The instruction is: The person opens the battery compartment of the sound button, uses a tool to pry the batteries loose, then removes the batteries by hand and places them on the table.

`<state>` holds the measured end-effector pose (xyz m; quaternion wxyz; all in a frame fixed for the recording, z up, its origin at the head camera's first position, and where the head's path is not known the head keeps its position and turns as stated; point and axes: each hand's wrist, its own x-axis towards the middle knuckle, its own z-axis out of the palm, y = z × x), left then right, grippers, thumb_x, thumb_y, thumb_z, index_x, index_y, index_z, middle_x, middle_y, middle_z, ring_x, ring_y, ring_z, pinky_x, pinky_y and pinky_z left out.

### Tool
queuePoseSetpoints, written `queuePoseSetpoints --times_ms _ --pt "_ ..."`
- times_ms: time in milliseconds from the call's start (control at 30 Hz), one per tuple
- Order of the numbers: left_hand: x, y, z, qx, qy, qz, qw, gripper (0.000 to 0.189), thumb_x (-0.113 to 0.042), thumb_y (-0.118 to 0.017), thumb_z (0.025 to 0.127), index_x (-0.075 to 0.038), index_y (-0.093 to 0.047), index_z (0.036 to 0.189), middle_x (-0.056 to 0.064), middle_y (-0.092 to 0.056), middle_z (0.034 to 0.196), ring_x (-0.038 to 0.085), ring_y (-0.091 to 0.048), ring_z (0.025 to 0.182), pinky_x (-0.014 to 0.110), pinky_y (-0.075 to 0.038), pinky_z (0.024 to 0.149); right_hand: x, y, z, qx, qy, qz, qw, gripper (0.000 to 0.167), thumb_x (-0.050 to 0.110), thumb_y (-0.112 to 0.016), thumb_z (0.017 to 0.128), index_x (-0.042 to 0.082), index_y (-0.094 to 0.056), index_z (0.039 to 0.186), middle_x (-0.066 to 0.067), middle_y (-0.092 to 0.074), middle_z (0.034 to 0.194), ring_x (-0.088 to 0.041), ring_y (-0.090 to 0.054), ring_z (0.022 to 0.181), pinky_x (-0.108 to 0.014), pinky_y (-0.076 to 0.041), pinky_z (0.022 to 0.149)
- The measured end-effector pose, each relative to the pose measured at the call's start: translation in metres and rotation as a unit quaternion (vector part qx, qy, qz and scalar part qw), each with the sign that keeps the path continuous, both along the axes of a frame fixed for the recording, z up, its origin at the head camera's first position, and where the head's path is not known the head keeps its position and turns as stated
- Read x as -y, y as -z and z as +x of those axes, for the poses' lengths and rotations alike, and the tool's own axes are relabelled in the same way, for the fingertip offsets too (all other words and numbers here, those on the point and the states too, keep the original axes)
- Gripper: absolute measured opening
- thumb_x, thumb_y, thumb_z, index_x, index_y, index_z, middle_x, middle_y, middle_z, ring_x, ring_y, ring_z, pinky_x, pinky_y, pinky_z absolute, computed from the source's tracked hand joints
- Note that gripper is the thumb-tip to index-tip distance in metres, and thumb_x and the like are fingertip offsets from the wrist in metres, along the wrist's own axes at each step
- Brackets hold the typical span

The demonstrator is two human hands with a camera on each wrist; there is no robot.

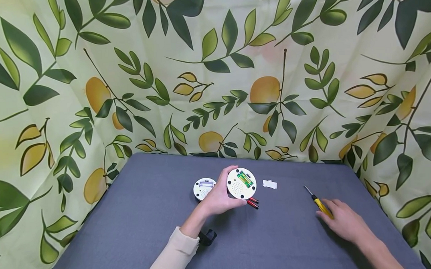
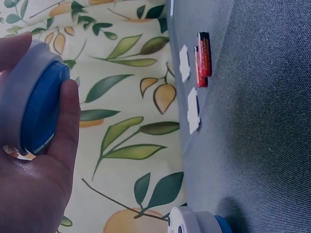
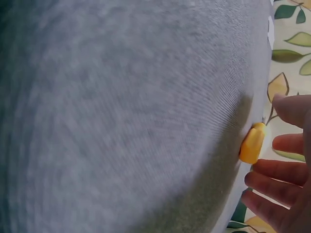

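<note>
My left hand (image 1: pixel 220 196) grips a round white device (image 1: pixel 236 188) by its edge, raised above the table. Its back faces the head camera, with green batteries (image 1: pixel 245 179) in the uncovered compartment; its other side is blue in the left wrist view. A second round white device (image 1: pixel 202 186) lies partly behind that hand, its compartment showing no batteries. On the right, my right hand (image 1: pixel 343 221) is over a screwdriver (image 1: pixel 322 207) with a yellow handle, lying on the table. In the right wrist view its fingers (image 3: pixel 279 170) are spread beside the handle, not curled round it.
Two red and black batteries (image 1: pixel 252 205) lie just behind the held device. A white battery cover (image 1: pixel 270 184) lies to its right; the left wrist view shows two white pieces (image 2: pixel 193 111). A leaf-patterned cloth (image 1: pixel 213 90) surrounds the grey table (image 1: pixel 150 217).
</note>
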<state>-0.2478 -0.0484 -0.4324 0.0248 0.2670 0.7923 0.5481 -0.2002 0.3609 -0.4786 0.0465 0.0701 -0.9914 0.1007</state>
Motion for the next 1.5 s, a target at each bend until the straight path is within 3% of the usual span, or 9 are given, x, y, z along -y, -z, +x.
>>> queuePoseSetpoints --times_ms 233,400,567,800,1067,1333,1500 --pt "0.000 0.000 0.001 0.001 0.001 0.002 1.0000 0.102 -0.017 -0.086 0.074 -0.024 -0.026 0.155 0.000 -0.041 0.147 0.018 -0.046 0.125 0.042 -0.035 0.107 0.001 0.003 -0.003 0.008 0.000 0.011 0.9999 0.049 0.029 -0.073 0.092 -0.009 -0.064 0.122 -0.022 -0.064 0.104 -0.043 -0.061 0.096 -0.060 -0.049 0.076" --pt "0.000 -0.001 0.001 0.000 -0.001 0.001 1.0000 0.102 -0.017 -0.087 0.074 -0.024 -0.026 0.156 0.000 -0.041 0.148 0.018 -0.046 0.126 0.042 -0.034 0.107 0.000 0.004 -0.005 0.010 -0.006 -0.001 0.9999 0.043 0.018 -0.075 0.090 -0.009 -0.064 0.121 -0.021 -0.066 0.103 -0.039 -0.064 0.093 -0.058 -0.050 0.076" --pt "-0.001 0.000 0.001 -0.002 0.004 0.006 1.0000 0.103 -0.017 -0.087 0.074 -0.017 -0.025 0.157 0.002 -0.042 0.147 0.020 -0.047 0.125 0.043 -0.034 0.107 0.001 0.000 -0.007 0.024 -0.001 -0.024 0.9994 0.038 0.009 -0.071 0.089 -0.010 -0.063 0.120 -0.023 -0.067 0.104 -0.042 -0.065 0.095 -0.059 -0.050 0.077" --pt "-0.001 0.002 0.000 0.000 0.004 0.011 0.9999 0.104 -0.018 -0.089 0.074 -0.016 -0.026 0.156 0.003 -0.044 0.145 0.020 -0.048 0.124 0.044 -0.034 0.107 0.004 -0.009 -0.003 0.004 0.013 -0.055 0.9984 0.032 0.006 -0.065 0.088 -0.011 -0.066 0.115 -0.019 -0.067 0.099 -0.036 -0.065 0.087 -0.055 -0.051 0.072" --pt "-0.001 0.001 0.000 -0.005 0.002 0.008 1.0000 0.103 -0.018 -0.089 0.073 -0.020 -0.027 0.156 0.003 -0.043 0.145 0.019 -0.048 0.124 0.043 -0.035 0.107 0.007 -0.020 0.001 -0.097 0.028 -0.077 0.9918 0.024 0.006 -0.062 0.087 -0.009 -0.072 0.103 -0.012 -0.063 0.087 -0.027 -0.058 0.072 -0.047 -0.047 0.063" --pt "-0.001 0.001 0.002 -0.007 0.002 0.008 0.9999 0.102 -0.020 -0.089 0.073 -0.028 -0.027 0.155 0.003 -0.043 0.145 0.019 -0.048 0.122 0.043 -0.035 0.105 0.009 -0.035 0.001 -0.223 0.031 -0.104 0.9689 0.010 0.004 -0.067 0.085 -0.005 -0.073 0.086 -0.010 -0.061 0.080 -0.020 -0.052 0.067 -0.034 -0.044 0.056" --pt "-0.001 0.000 0.002 -0.005 0.002 0.006 1.0000 0.102 -0.019 -0.088 0.073 -0.027 -0.027 0.155 0.002 -0.043 0.145 0.019 -0.048 0.122 0.042 -0.036 0.105 0.010 -0.042 0.001 -0.260 0.039 -0.122 0.9571 0.009 0.006 -0.071 0.086 -0.002 -0.074 0.088 -0.010 -0.062 0.083 -0.020 -0.052 0.070 -0.021 -0.039 0.057"
